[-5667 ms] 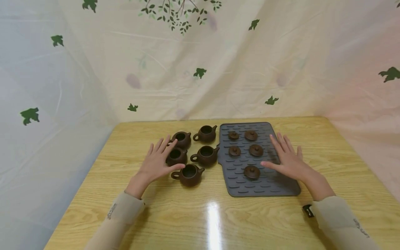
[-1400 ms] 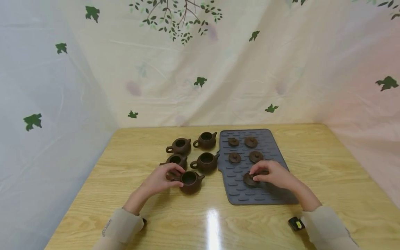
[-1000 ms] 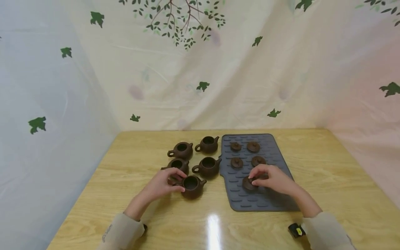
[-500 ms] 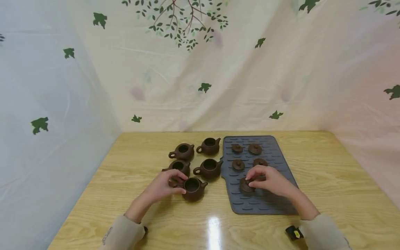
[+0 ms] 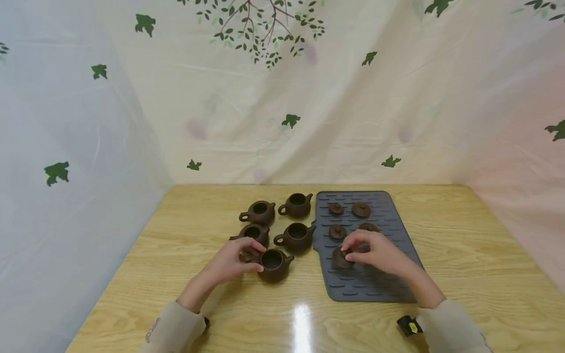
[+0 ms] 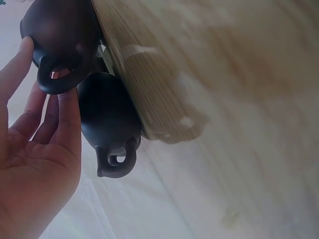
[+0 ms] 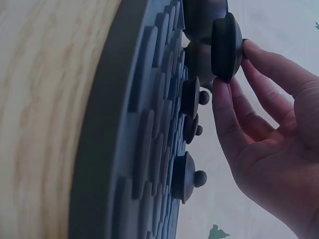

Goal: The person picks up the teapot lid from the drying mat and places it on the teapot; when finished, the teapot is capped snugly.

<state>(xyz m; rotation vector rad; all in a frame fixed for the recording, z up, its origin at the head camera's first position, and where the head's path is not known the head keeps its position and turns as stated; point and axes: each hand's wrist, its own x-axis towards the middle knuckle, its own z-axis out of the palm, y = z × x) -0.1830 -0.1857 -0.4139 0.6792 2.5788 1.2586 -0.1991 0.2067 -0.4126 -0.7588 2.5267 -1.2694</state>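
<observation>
Pinched at its knob by the right hand (image 5: 375,251), a dark brown lid (image 5: 339,261) hangs clear of the ridged grey mat (image 5: 368,284), just right of centre in the lower half of the head view (the right wrist view shows the gap between them). At lower centre, the left hand (image 5: 231,260) grips the handle side of the nearest teapot (image 5: 274,275), which stands upright on the wooden table (image 5: 247,314), mouth uncovered, spout toward the right of the frame. Four other teapots (image 5: 297,241) cluster above it. Four more lids (image 5: 337,232) lie knob-up on the mat, one partly hidden by the right hand.
</observation>
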